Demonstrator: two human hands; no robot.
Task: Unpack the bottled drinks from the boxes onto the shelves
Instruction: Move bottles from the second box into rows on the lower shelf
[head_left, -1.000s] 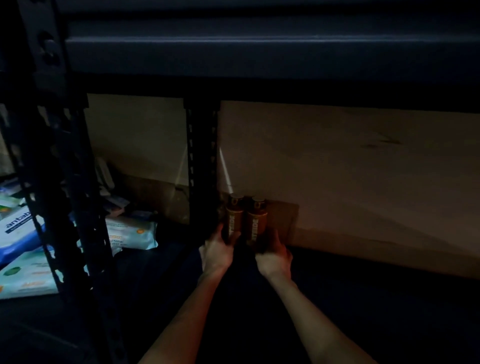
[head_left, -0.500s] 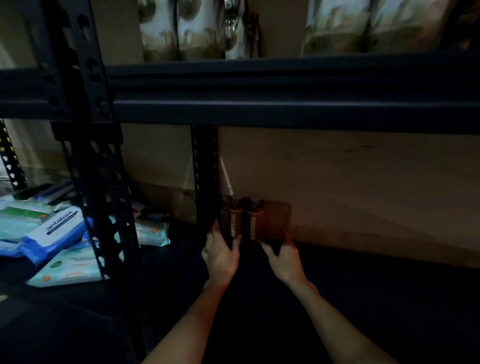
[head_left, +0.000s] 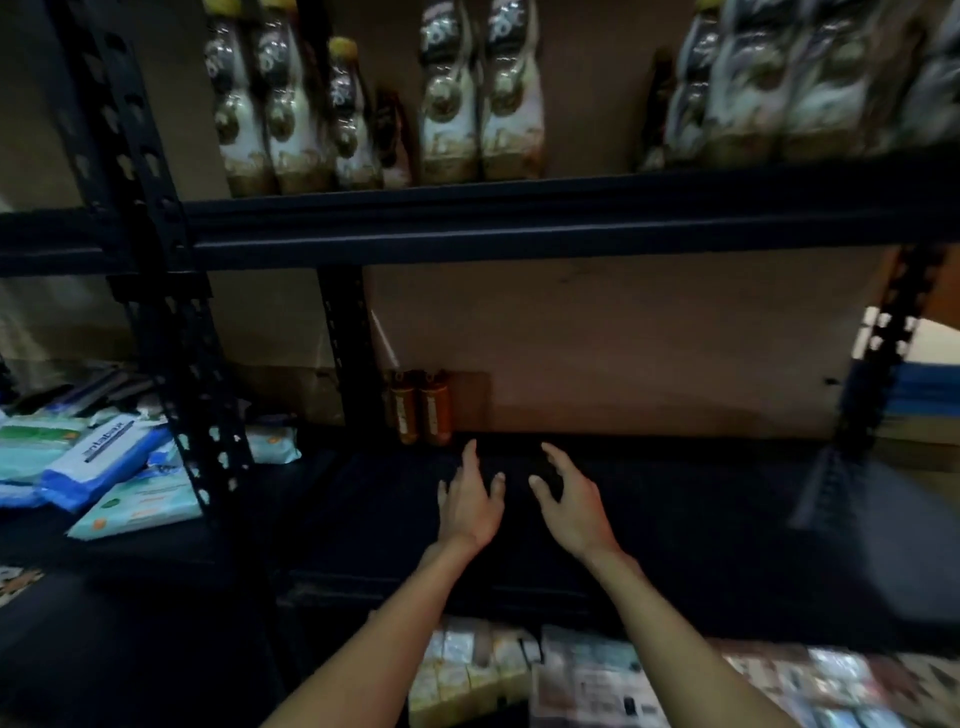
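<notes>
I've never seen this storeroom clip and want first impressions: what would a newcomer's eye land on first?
Two bare hands, the left hand and right hand, reach open and empty over the dark middle shelf. Just beyond them, two small brown bottles stand upright side by side at the shelf's back left corner, beside a black post. Above, pale labelled bottles crowd the upper shelf.

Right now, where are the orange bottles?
Head view: the orange bottles stand at the back of the dark shelf, left of centre, beside the black post.
</notes>
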